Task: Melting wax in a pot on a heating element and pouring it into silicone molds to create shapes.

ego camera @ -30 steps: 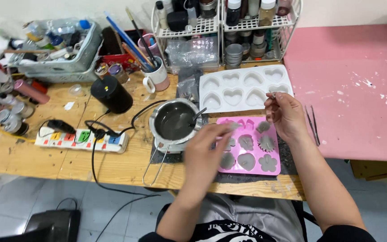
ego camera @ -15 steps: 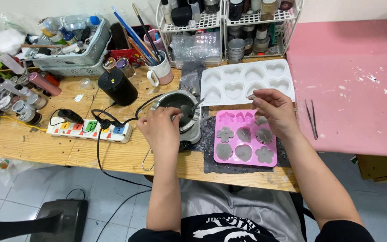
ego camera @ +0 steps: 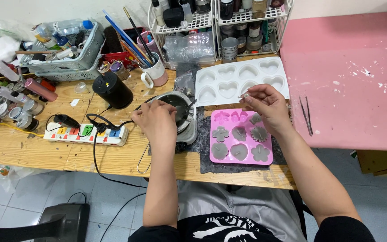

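Observation:
My left hand (ego camera: 157, 122) rests with curled fingers against the left rim of a small metal melting pot (ego camera: 178, 107) that holds dark liquid; whether it grips anything I cannot tell. My right hand (ego camera: 267, 105) hovers over the far edge of a pink silicone mould (ego camera: 241, 136) and pinches a small white wick piece (ego camera: 243, 95) between thumb and fingers. Grey wax fills most of the pink mould's flower and heart cavities. A white heart-shaped mould (ego camera: 240, 79) lies just behind, its cavities empty.
A power strip (ego camera: 85, 133) with cables lies left of the pot, a black cylinder (ego camera: 112, 89) behind it. A mug of brushes (ego camera: 154, 71), wire racks of jars (ego camera: 229, 27) and a grey basket (ego camera: 66, 58) line the back. Tweezers (ego camera: 306, 114) lie on the pink board (ego camera: 350, 76).
My left hand has moved left from the pink mould to the pot's left rim. My right hand stayed above the pink mould's far edge, holding the small piece.

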